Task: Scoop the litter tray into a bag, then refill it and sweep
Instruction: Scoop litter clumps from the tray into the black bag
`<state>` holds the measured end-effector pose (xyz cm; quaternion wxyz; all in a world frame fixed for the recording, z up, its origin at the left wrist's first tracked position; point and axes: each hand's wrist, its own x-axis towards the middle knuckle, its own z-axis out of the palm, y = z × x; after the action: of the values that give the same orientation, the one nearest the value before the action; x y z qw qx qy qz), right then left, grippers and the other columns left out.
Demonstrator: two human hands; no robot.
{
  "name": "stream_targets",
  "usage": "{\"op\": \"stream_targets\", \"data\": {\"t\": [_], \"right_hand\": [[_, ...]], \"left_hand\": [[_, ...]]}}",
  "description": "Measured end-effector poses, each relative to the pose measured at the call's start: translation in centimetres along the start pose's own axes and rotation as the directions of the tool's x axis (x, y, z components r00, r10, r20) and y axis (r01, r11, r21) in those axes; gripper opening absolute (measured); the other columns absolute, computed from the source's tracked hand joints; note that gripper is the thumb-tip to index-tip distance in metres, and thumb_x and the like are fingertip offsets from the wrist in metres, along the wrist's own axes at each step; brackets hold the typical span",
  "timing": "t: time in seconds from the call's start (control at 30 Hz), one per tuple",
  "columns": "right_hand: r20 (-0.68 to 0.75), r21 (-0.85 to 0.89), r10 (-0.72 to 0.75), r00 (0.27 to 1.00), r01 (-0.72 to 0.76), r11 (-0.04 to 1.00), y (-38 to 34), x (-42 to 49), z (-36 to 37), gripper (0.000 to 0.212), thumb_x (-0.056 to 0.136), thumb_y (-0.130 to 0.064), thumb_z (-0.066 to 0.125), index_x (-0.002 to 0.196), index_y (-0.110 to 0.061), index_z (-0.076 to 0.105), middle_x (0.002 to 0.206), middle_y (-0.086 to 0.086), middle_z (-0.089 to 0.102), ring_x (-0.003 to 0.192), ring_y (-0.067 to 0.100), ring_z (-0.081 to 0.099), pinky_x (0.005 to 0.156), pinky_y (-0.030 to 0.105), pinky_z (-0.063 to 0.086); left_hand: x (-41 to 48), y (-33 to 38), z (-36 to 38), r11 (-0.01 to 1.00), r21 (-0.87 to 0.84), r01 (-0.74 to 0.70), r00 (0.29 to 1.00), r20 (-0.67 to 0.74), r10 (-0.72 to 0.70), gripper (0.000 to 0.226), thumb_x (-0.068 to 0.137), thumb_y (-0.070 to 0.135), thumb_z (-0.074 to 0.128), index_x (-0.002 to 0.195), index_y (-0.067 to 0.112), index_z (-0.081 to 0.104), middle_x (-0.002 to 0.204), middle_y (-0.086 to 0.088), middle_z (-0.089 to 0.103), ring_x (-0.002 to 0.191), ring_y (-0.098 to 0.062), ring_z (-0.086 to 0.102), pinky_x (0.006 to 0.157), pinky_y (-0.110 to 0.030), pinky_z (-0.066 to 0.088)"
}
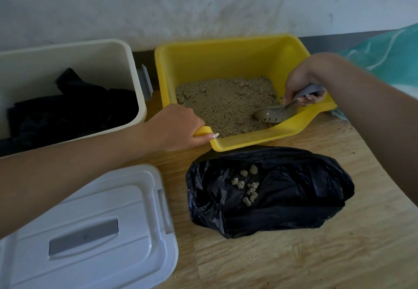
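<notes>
"White plastic box lid [90, 232] lay nearest. And the yellow plastic litter tray [226, 46]?"

"Behind the black plastic bag [294, 198]. The left hand [178, 128] gripped its corner; the right hand [303, 85], fingers curled round the grey slotted scoop [273, 113], dug in."

"Risk?"

"A tilted scoop might have spilled short of the bag. No writing was readable."

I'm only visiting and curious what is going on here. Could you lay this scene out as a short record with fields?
surface: wood
tray: yellow, holds litter
left hand: grips the tray's near-left corner
right hand: holds the grey scoop, its bowl down in the litter
bag: black, open, in front of the tray
clumps: a few lie in the bag
bin: white, left of the tray, dark plastic inside
lid: white, off the bin, lying nearer the camera
</notes>
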<state>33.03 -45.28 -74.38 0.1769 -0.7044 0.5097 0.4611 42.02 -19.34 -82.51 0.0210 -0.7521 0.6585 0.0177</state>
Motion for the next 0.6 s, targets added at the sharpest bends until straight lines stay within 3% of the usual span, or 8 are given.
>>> {"op": "stream_targets", "data": {"t": [0.13, 0.23, 0.3, 0.37, 0.43, 0.47, 0.53, 0.6], "right_hand": [[-0.087, 0.118, -0.081, 0.993, 0.091, 0.989, 1.5, 0.6, 1.6, 0.014, 0.101, -0.020, 0.047, 0.100, -0.007, 0.048, 0.041, 0.003, 0.045, 0.033, 0.012, 0.039, 0.030, 0.013, 0.032], [-0.185, 0.160, -0.161, 0.970, 0.191, 0.969, 2.2, 1.3, 3.0, 0.029, 0.100, -0.018, 0.047, 0.075, -0.005, 0.049, 0.053, 0.007, 0.045, 0.049, 0.016, 0.038, 0.038, 0.019, 0.034], [-0.251, 0.133, -0.220, 0.943, 0.259, 0.957, 2.4, 1.6, 4.0, 0.032, 0.100, -0.011, 0.046, 0.067, -0.006, 0.047, 0.063, 0.007, 0.045, 0.056, 0.018, 0.038, 0.049, 0.024, 0.033], [-0.382, 0.052, -0.290, 0.878, 0.333, 0.941, 2.2, 1.9, 4.7, 0.029, 0.097, -0.007, 0.049, 0.068, -0.007, 0.049, 0.067, 0.006, 0.050, 0.056, 0.015, 0.043, 0.050, 0.023, 0.034], [-0.463, 0.002, -0.337, 0.820, 0.381, 0.924, 2.0, 2.6, 5.0, 0.013, 0.095, -0.007, 0.051, 0.086, -0.003, 0.060, 0.081, 0.009, 0.062, 0.057, 0.013, 0.047, 0.050, 0.021, 0.037], [-0.447, -0.012, -0.326, 0.833, 0.358, 0.933, 1.6, 2.7, 5.3, 0.017, 0.095, -0.007, 0.052, 0.106, 0.002, 0.062, 0.101, 0.014, 0.065, 0.062, 0.015, 0.052, 0.052, 0.022, 0.040], [-0.474, -0.046, -0.254, 0.843, 0.264, 0.963, 1.0, 3.8, 5.5, 0.044, 0.094, -0.009, 0.056, 0.136, 0.002, 0.047, 0.139, 0.016, 0.049, 0.093, 0.021, 0.062, 0.068, 0.026, 0.050], [-0.501, -0.226, -0.300, 0.812, 0.211, 0.951, 0.7, 4.6, 6.3, 0.050, 0.094, -0.015, 0.057, 0.142, -0.009, 0.043, 0.149, 0.011, 0.038, 0.117, 0.021, 0.056, 0.082, 0.025, 0.051]], "left_hand": [[0.0, -0.3, 0.1, 1.000, -0.028, -0.014, 1.000, -0.028, 0.013, 0.088, 0.076, 0.072, -0.007, 0.075, 0.016, 0.061, 0.048, 0.005, 0.039, 0.045, -0.011, 0.040, 0.052, -0.028, 0.039], [0.1, -0.3, 0.1, 0.997, -0.071, -0.027, 0.999, -0.027, 0.025, 0.086, 0.077, 0.071, -0.006, 0.073, 0.017, 0.060, 0.047, 0.006, 0.038, 0.043, -0.010, 0.039, 0.052, -0.027, 0.037], [0.1, -0.3, 0.1, 0.996, -0.082, -0.037, 0.999, -0.040, 0.034, 0.089, 0.076, 0.073, -0.008, 0.074, 0.019, 0.062, 0.047, 0.006, 0.041, 0.044, -0.011, 0.042, 0.052, -0.027, 0.036], [0.2, -0.3, 0.2, 0.995, -0.085, -0.050, 0.998, -0.051, 0.045, 0.098, 0.073, 0.077, -0.014, 0.078, 0.019, 0.065, 0.048, 0.005, 0.044, 0.046, -0.012, 0.047, 0.052, -0.026, 0.036], [0.3, -0.3, 0.3, 0.996, -0.077, -0.046, 0.998, -0.036, 0.044, 0.099, 0.072, 0.077, -0.013, 0.082, 0.019, 0.066, 0.049, 0.005, 0.044, 0.048, -0.013, 0.049, 0.054, -0.026, 0.034], [0.3, -0.3, 0.3, 0.997, -0.071, -0.043, 0.999, -0.029, 0.041, 0.097, 0.072, 0.075, -0.012, 0.083, 0.019, 0.066, 0.049, 0.005, 0.043, 0.048, -0.013, 0.049, 0.055, -0.026, 0.032], [0.3, -0.4, 0.4, 0.996, -0.081, -0.044, 0.999, -0.031, 0.042, 0.100, 0.072, 0.076, -0.015, 0.083, 0.019, 0.066, 0.048, 0.006, 0.041, 0.048, -0.013, 0.049, 0.055, -0.025, 0.030], [0.4, -0.4, 0.4, 0.993, -0.112, -0.047, 0.998, -0.046, 0.043, 0.104, 0.071, 0.078, -0.020, 0.079, 0.018, 0.065, 0.047, 0.006, 0.040, 0.046, -0.013, 0.048, 0.056, -0.027, 0.038]]}}
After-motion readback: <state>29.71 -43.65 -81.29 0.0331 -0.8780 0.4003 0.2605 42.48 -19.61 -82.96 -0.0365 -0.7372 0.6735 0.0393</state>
